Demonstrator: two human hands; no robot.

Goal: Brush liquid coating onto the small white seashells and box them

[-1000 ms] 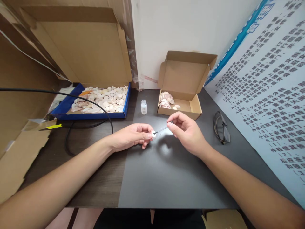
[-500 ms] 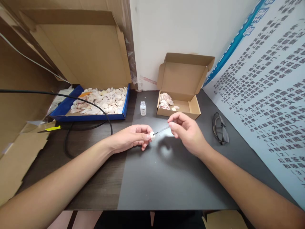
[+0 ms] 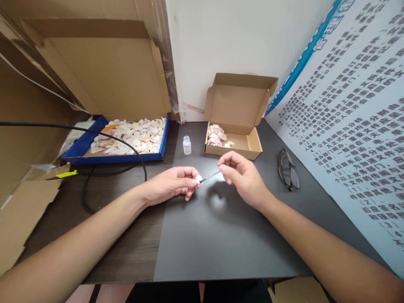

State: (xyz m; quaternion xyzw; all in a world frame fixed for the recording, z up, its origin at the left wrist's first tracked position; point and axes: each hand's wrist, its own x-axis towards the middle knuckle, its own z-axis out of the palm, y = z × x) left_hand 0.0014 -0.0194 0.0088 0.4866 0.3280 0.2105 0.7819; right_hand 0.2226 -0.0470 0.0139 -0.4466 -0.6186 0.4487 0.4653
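Note:
My left hand (image 3: pixel 176 184) pinches a small white seashell (image 3: pixel 198 178) between thumb and fingertips, a little above the table. Between the thumb and fingers of my right hand (image 3: pixel 244 176) is a thin brush (image 3: pixel 211 175) with a pale, clear-looking handle and a dark tip. Its tip meets the near right side of the shell, as far as I can see. Behind my hands a small clear glass bottle (image 3: pixel 187 146) with a white label stands upright, uncapped.
A blue-rimmed cardboard box (image 3: pixel 116 159) full of shells stands open at back left. At back right, a smaller brown box (image 3: pixel 232 152) holds several shells. Glasses (image 3: pixel 288 170) lie at right. A black cable (image 3: pixel 109 135) loops across the left side, near a yellow-handled tool (image 3: pixel 67 174).
The whole view has shifted slightly left. The brush tip sits a little lower against the shell than before. Both hands keep their hold.

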